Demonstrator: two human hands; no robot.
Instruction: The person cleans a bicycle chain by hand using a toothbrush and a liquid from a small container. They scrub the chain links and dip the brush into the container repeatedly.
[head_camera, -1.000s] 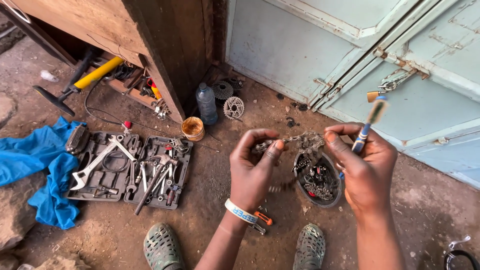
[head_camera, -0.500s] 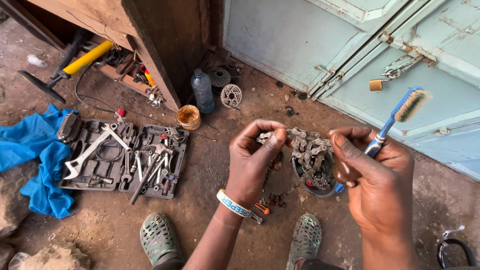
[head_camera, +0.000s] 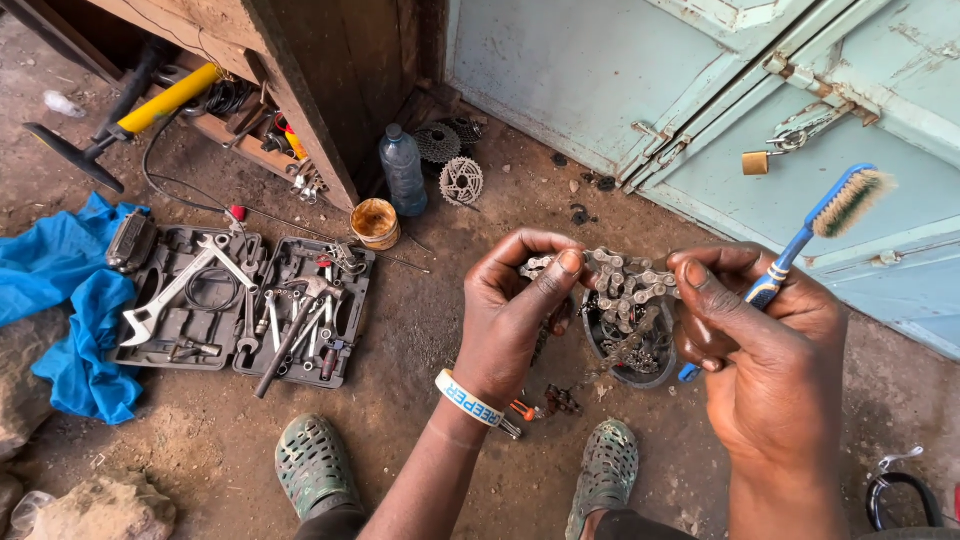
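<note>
A greasy bicycle chain (head_camera: 625, 285) is stretched between my two hands above a small dark bowl (head_camera: 630, 345) holding more chain. My left hand (head_camera: 515, 315) pinches the chain's left end between thumb and fingers; a white wristband circles that wrist. My right hand (head_camera: 765, 350) grips the chain's right end and also holds a blue toothbrush (head_camera: 815, 230), its worn bristles pointing up and to the right, away from the chain.
An open grey tool case (head_camera: 245, 310) with spanners and a hammer lies at left beside a blue cloth (head_camera: 70, 300). A plastic bottle (head_camera: 402, 170), small tin (head_camera: 375, 222), sprockets (head_camera: 460, 180), a yellow pump (head_camera: 150, 105) and a padlocked pale-blue door (head_camera: 755, 162) are behind. My sandalled feet stand below.
Both hands have come nearer and the chain is now pulled out straight between them. The toothbrush has swung up and to the right, clear of the chain.
</note>
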